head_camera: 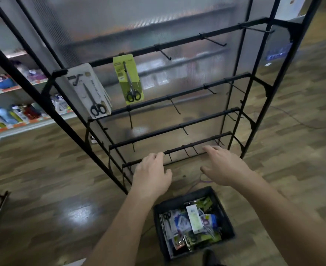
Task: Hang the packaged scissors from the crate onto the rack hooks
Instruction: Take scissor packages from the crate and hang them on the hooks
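Both hands out in front of the rack (177, 48), neither holding anything. L hand (151, 173): palm down, fingers loosely bent, knuckles right at the lowest bar. Blurry, so can't tell if it touches the bar. R hand (225, 166): fingers straight and spread, thumb out to the side, in front of the bottom row of hooks (186, 152).

Black crate (181, 201) sits on the wood floor (52, 179), below the hands and between the two forearms, closer to the person than the rack base. It's full of mixed scissor pkgs (193, 219) in a loose pile: white, blue, green cards. No contact btw hands and crate.

Two pkgs already hung on the top bar, well above and left of the hands: grey-white pack (90, 91) at the far left, tilted, and green pack (128, 78) just right of it. Other hooks bare.

Bkgd left: store shelves (14, 112) w/ goods.
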{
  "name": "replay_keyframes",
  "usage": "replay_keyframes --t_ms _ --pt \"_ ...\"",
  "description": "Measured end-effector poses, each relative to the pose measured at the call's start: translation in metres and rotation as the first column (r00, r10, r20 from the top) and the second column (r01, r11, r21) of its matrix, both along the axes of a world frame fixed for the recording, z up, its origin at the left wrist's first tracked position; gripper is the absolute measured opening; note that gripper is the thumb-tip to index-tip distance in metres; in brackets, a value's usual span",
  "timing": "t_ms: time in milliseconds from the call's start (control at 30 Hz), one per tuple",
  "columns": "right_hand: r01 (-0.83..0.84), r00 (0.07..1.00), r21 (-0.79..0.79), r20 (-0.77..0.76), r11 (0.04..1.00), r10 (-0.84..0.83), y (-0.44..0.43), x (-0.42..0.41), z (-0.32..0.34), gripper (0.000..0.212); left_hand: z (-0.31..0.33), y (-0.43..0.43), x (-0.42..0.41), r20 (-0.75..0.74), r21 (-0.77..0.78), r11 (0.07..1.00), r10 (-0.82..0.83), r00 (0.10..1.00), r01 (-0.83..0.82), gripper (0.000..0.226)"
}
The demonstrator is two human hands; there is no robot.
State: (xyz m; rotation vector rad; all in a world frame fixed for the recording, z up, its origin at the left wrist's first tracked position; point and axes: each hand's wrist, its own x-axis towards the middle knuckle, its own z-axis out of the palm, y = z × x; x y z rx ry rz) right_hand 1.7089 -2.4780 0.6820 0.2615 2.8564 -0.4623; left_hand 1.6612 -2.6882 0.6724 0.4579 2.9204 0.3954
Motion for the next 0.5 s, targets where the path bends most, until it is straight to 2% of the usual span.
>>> replay_keyframes --t_ms 133,333,500 --pt "0.024 1.000 0.042 0.003 0.999 -0.024 -0.030 0.014 -0.013 0.067 -0.023 -0.026 0.014 0.044 0.002 1.000 0.003 0.999 -0.004 0.054" --pt "-0.066 0.985 0.117 0.165 0.991 0.046 -0.051 0.022 -0.054 0.059 -0.064 -0.053 0.037 0.156 -0.067 0.996 0.069 0.985 -0.059 0.054" --pt "-0.168 0.952 0.082 0.270 0.982 0.141 -0.043 0.013 -0.111 0.053 -0.110 -0.048 0.051 0.263 -0.146 0.982 0.158 0.952 -0.122 0.052"
